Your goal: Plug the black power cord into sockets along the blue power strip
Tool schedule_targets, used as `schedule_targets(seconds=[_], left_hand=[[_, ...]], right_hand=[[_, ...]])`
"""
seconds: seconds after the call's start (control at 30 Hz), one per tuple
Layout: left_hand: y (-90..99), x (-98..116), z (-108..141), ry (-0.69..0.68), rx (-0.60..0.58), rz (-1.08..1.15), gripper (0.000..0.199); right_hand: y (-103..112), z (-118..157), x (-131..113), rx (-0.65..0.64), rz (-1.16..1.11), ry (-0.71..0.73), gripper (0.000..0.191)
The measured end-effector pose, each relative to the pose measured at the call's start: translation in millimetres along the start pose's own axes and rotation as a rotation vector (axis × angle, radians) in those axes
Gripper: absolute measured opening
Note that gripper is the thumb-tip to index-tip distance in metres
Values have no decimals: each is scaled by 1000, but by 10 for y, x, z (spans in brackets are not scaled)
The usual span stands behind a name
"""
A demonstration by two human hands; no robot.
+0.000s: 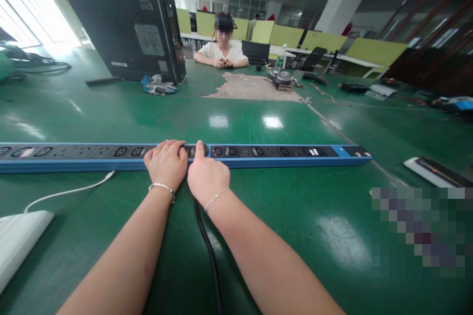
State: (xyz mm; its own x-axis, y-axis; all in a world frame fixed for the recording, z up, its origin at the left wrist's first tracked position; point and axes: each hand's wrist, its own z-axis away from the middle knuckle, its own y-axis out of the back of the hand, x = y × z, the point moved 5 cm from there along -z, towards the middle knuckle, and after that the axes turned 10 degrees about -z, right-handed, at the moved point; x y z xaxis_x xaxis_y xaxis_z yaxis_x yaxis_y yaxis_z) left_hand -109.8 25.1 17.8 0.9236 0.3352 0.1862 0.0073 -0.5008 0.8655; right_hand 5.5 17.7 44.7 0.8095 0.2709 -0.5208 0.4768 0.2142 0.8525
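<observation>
A long blue power strip (244, 162) with black sockets along its top lies across the table in front of me. My left hand (167, 161) rests over the strip left of its middle, fingers together and bent across the sockets. Beside it, my right hand (209, 177) has one finger stretched onto the strip next to a dark round part (206, 149). Its other fingers are curled in, and whatever they may hold is hidden. A black cable (209, 246) comes out from under my right hand and runs toward me between my forearms.
A white cable (70, 190) leads to a white object (22, 241) at left. A black computer case (125, 29) and gloves (158, 85) stand beyond the strip. Across the table sits a person (221, 51). A bottle (281, 57) and a black-and-white object (439, 171) are at right.
</observation>
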Motion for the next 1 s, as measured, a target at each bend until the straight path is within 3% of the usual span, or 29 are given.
schedule_targets(seconds=[0.23,0.53,0.7,0.83,0.9,1.0], left_hand=[[-9,-6,2,1,19,-7,34],[-6,-8,10,11,45,28,34],[61,19,15,14,-20,28,32],[72,28,18,5,-40,15,31],[52,16,17,15,-1,1,32],[15,3,18,15,54,-2,33]], right_hand=[[61,-7,95,289,-92,81,43],[-34,-133,265,376,-476,91,40],[171,-7,64,482,-577,284,40],[317,58,-9,382,-521,280,41],[362,48,106,313,-479,203,42],[490,18,423,315,-463,169,43]])
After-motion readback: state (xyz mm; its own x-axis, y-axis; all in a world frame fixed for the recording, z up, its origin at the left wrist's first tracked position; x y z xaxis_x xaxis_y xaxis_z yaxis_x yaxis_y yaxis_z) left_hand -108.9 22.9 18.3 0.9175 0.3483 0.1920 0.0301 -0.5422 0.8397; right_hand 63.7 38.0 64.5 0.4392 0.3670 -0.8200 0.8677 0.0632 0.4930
